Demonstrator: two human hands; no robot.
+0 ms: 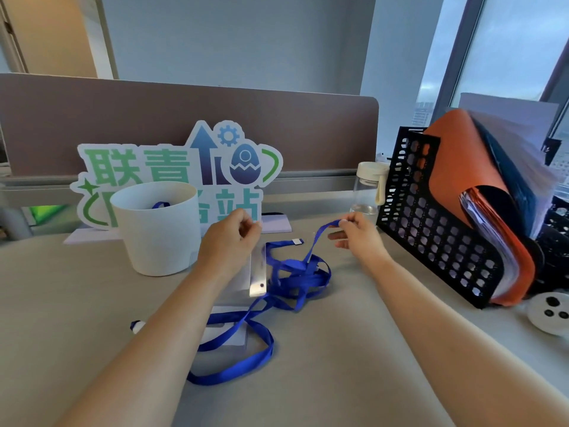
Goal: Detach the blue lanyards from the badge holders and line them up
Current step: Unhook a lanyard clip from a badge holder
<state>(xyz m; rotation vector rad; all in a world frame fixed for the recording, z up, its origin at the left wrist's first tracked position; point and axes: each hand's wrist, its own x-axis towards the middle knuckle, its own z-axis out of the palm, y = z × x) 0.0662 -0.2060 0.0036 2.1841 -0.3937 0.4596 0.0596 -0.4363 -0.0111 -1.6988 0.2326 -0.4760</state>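
Note:
My left hand [231, 238] pinches the top of a clear badge holder [258, 274] and holds it upright above the desk. My right hand [357, 234] pinches one end of a blue lanyard [317, 241], lifted off the table. The strap runs down into a tangled heap of blue lanyards [300, 280] beside the holder. A second clear badge holder [229, 329] lies flat nearer me, partly under my left forearm, with a blue lanyard loop [246, 365] spread around it.
A white bucket [157, 229] with a bit of blue strap inside stands at the left. Behind it stands a green and blue cut-out sign [184, 167]. A clear bottle [368, 189] and a black file rack [437, 217] with orange folders occupy the right.

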